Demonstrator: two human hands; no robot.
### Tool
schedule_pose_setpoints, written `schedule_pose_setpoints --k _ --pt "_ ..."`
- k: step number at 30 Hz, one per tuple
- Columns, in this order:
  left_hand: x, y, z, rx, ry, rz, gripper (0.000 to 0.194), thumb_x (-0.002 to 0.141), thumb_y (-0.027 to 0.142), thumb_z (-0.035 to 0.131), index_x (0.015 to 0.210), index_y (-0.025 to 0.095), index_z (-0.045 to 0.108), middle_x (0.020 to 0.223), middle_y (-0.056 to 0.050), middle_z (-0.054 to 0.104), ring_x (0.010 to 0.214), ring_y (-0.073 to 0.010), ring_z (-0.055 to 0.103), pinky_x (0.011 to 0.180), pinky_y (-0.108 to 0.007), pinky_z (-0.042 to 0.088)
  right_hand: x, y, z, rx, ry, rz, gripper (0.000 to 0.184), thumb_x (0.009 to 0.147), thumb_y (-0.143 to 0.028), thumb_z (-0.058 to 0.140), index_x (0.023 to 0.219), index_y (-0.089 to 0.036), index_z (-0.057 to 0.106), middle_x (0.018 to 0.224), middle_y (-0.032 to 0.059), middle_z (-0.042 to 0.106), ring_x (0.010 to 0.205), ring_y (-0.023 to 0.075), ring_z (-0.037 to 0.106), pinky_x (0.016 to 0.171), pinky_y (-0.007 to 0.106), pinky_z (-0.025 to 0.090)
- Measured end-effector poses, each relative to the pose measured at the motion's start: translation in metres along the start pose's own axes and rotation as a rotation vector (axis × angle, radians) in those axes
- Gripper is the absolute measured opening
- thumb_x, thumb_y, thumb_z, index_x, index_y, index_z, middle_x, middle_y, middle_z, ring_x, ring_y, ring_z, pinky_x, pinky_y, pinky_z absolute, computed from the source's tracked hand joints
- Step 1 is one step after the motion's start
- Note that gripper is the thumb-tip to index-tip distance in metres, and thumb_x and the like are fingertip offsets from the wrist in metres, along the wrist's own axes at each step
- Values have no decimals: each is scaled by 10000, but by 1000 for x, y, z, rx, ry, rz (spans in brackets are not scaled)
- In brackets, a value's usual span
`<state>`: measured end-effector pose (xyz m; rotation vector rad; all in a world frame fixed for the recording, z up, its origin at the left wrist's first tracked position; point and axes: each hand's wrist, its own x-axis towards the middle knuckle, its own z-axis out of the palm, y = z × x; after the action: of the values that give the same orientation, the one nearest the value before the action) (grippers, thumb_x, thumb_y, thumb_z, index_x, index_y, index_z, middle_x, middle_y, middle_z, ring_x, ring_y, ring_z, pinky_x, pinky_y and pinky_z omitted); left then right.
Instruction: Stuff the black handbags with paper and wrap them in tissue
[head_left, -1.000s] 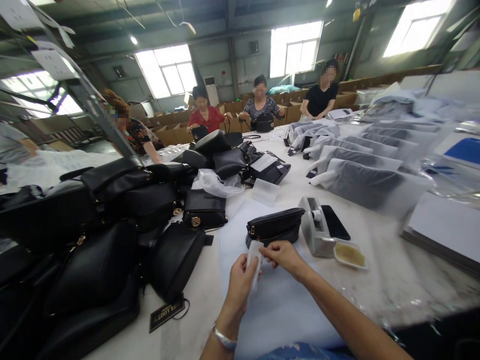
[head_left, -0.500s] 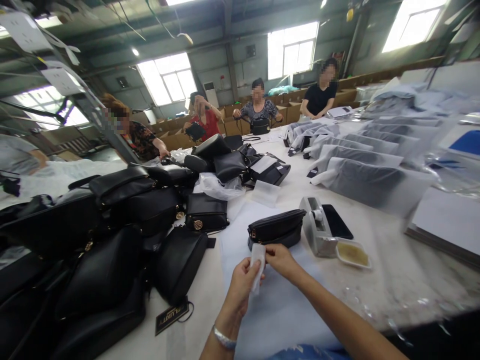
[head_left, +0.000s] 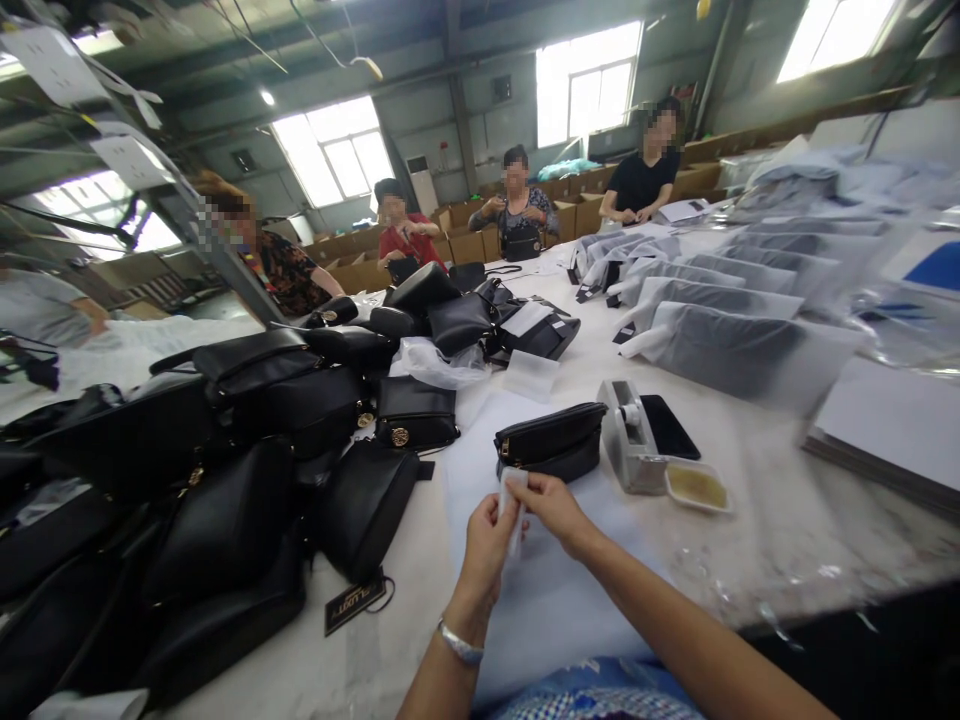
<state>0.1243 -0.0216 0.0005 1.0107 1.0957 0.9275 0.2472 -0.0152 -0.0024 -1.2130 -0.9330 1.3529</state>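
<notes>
My left hand (head_left: 491, 535) is closed round a narrow folded strip of thin white wrapping paper (head_left: 514, 500), thumb pressed on its face. At the strip's upper right edge, my right hand (head_left: 551, 508) pinches the same paper between thumb and fingers. Just beyond both hands a small black handbag (head_left: 551, 440) with a zip stands upright. Beneath it lies a large white sheet (head_left: 577, 590) spread on the table. The far side of the strip is hidden from me.
Black handbags (head_left: 217, 520) pile up on the left, a hang tag (head_left: 354, 605) before them. A tape dispenser (head_left: 626, 440), a phone (head_left: 667, 428) and a small dish (head_left: 697, 487) stand right. Paper-wrapped bags (head_left: 735, 345) line the back right; several people work across the table.
My right fingers have shifted onto the top of the paper strip, closer to my left thumb. Across the table, the co-workers' arms have moved. The camera has tilted slightly.
</notes>
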Motion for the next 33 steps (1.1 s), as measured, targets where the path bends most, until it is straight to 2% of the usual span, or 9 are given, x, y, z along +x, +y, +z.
schedule_pose_setpoints --k 5,9,12,15,20,22,26,29,33 --pt "1 -1 1 -10 6 33 500 718 565 719 935 117 662 777 -53 672 703 -176 612 638 -257 453 -29 12 -12 -4 85 33 465 781 -570 652 1074 -209 641 984 52 681 889 207 644 678 300 546" --pt "1 -4 1 -9 20 40 440 728 530 719 878 121 659 771 -39 652 705 -161 587 637 -244 442 -59 25 -12 -7 53 107 422 736 -497 713 1020 -199 619 879 40 669 842 205 646 643 290 535" --pt "0 -6 3 -7 14 30 435 749 531 695 881 120 645 764 -36 642 674 -152 575 622 -245 440 -62 32 -3 5 6 119 340 737 -438 696 944 -184 604 803 27 659 750 182 626 548 241 471" --pt "-2 -7 6 14 28 52 415 755 519 692 872 125 637 738 -18 616 660 -143 559 620 -241 437 -54 35 5 -127 40 21 204 722 -337 662 832 -183 589 710 8 637 648 160 585 533 241 435" --pt "-3 -11 10 53 70 131 375 764 506 687 814 141 619 686 14 566 666 -141 542 625 -236 430 -54 33 10 -444 182 -199 103 713 -238 629 800 -185 611 698 -3 635 629 155 560 620 274 446" --pt "-4 -13 9 66 84 149 375 773 507 679 831 140 628 693 15 564 677 -140 535 618 -228 417 -62 31 9 -335 126 -169 116 730 -258 636 813 -179 623 741 15 656 672 170 593 647 285 471" --pt "-3 -15 8 83 103 153 386 768 514 686 848 138 643 697 21 561 642 -120 488 573 -211 371 -75 29 8 55 -20 12 305 791 -438 649 930 -166 657 899 68 690 858 223 647 713 310 520" --pt "-2 -16 10 81 98 130 389 769 517 685 856 140 642 695 24 560 625 -114 470 559 -209 357 -75 30 8 64 50 70 368 763 -516 686 837 -156 662 768 48 673 744 190 629 639 272 488" --pt "-6 -11 7 57 40 67 404 780 518 668 891 130 651 765 -16 618 696 -139 534 615 -221 406 -69 32 6 -22 82 51 355 724 -496 726 740 -156 625 599 -2 598 573 137 540 528 238 408"
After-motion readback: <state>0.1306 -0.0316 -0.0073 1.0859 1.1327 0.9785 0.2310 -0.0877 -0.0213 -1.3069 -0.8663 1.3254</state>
